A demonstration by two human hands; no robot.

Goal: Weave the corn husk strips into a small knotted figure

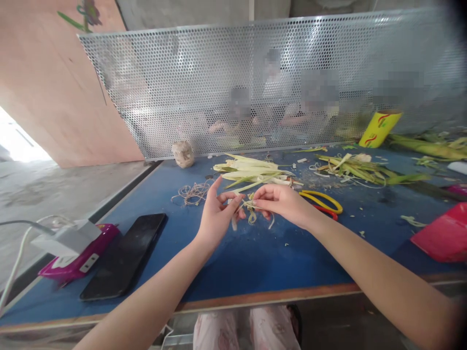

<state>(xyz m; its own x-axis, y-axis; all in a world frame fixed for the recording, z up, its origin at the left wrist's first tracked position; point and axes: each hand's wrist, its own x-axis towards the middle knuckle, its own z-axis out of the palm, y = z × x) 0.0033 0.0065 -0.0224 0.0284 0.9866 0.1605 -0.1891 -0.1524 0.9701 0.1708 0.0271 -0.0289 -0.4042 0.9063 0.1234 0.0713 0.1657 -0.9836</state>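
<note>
Both hands meet over the middle of the blue table (262,262), working on a small knotted piece of pale plant strips (251,214). My left hand (222,209) pinches its left side between thumb and fingers, with the index finger raised. From the right, my right hand (275,201) pinches the other side; loose ends hang below. Just behind the hands lies a pile of pale green husk leaves (251,170). Scissors with yellow and red handles (323,200) lie beside my right hand, partly hidden by it. A tangle of thin brown string (191,193) is left of my left hand.
At left are a black phone (124,257) and a purple power strip (82,257) with plugs. A wrapped roll (183,154), a yellow tube (380,129), more leaf strips (353,167) and a red container (443,233) stand around. A perforated metal screen (204,87) borders the back; people sit beyond.
</note>
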